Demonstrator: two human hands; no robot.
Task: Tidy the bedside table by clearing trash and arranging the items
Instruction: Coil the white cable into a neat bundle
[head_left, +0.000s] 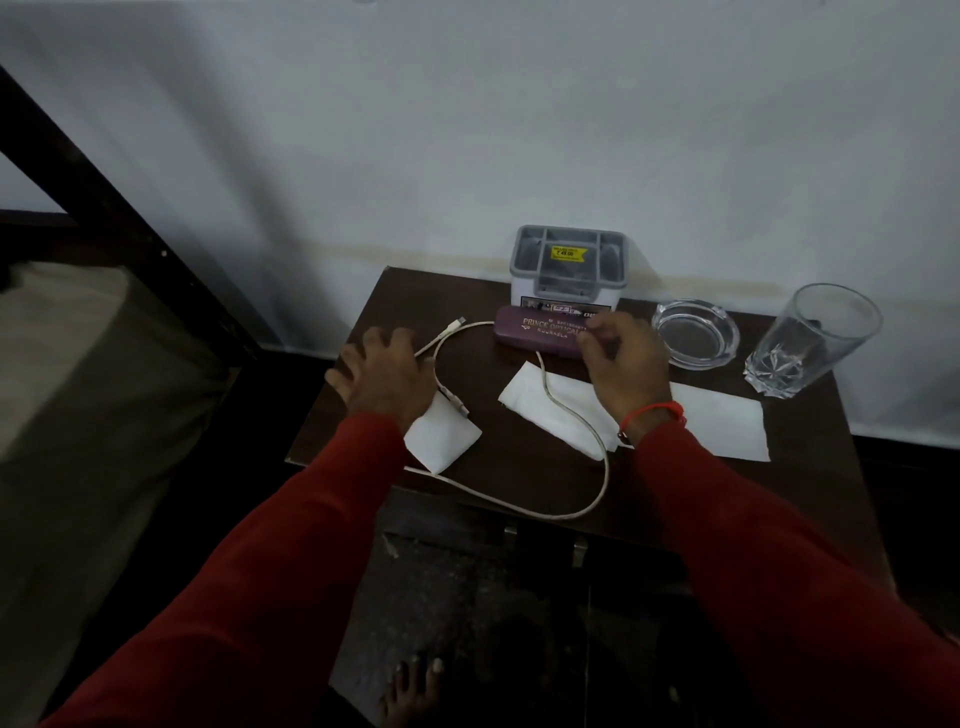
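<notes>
Red sleeves reach forward from me over the bedside table, and below them a loop of the white cable sags past the table's front edge. My left hand lies flat and spread on the near-left corner, fingers open, pressing on the cable where it crosses a small folded tissue; it grips nothing that I can see. My right hand hovers half-curled just in front of the purple glasses case, fingertips close to it, but I cannot tell whether they touch.

One cable plug lies beyond my left hand, pointing toward the wall. The cable runs from there in an arc rightward, then back toward me across a larger tissue. The case lies with its long axis left to right, touching the grey organiser behind it. An ashtray and a glass stand further right. I judge the left hand nearer the cable for gathering it.
</notes>
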